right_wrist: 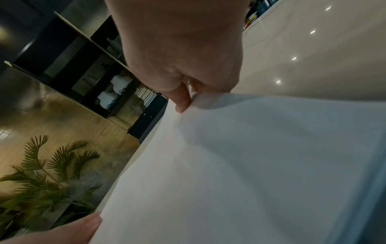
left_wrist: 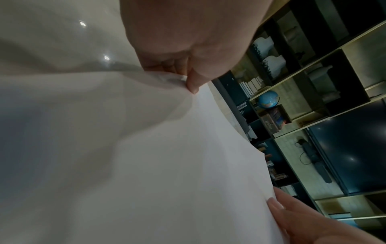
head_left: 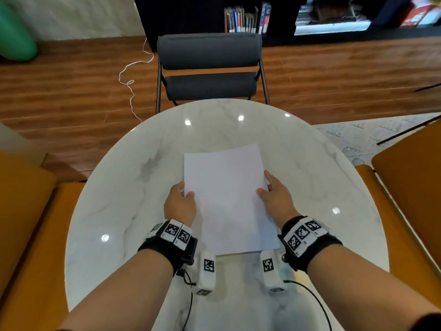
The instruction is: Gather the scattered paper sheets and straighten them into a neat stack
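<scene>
A stack of white paper sheets (head_left: 226, 199) sits over the middle of the round marble table (head_left: 119, 199), held up between both hands with its near edge low. My left hand (head_left: 182, 200) pinches the stack's left edge, thumb on top and fingers underneath. My right hand (head_left: 272, 194) pinches the right edge the same way. In the left wrist view the thumb (left_wrist: 193, 82) presses on the paper (left_wrist: 167, 165). The right wrist view shows the thumb (right_wrist: 181, 100) on the paper (right_wrist: 250, 165), which bows slightly. The sheets' edges look lined up.
A dark grey chair (head_left: 210, 68) stands at the table's far side. Orange chairs (head_left: 405, 187) flank the table on both sides. A white cable (head_left: 130, 80) lies on the wooden floor. Dark bookshelves (head_left: 262, 15) line the back wall.
</scene>
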### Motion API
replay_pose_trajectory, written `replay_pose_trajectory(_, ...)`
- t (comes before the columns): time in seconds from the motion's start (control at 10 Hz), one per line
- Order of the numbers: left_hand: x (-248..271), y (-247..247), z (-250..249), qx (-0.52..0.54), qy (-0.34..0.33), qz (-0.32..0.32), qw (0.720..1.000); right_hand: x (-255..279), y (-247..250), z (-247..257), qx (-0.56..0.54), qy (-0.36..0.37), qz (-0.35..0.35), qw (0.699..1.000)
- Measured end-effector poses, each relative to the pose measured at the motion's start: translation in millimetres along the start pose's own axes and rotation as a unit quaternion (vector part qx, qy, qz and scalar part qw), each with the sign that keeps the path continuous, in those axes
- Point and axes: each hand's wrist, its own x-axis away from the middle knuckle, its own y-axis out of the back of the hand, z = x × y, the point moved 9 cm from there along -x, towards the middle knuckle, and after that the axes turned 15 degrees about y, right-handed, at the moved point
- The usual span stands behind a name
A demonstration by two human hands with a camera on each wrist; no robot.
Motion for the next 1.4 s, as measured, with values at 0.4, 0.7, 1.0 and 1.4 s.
replay_pose_trajectory(0.4, -20, -8, -5, -0.144, -0.080, -0.064, 0.984, -12, -8, 0, 0.247, 0.041, -0.020, 0.968)
replay_pose_trajectory(0.7, 22, -31, -31, -0.301, -0.245, -0.077, 0.918, 2, -34, 26, 0.422, 0.224, 0.035, 0.878)
replay_pose_trajectory(1.0, 28, -59, -18, -0.391, -0.281, -0.007, 0.876, 8, -48, 23, 0.422, 0.254, 0.069, 0.867)
replay_pose_trajectory(1.4, 32, -50, -6, -0.435, -0.278, 0.017, 0.856, 8, -43, 32, 0.468, 0.199, 0.159, 0.846)
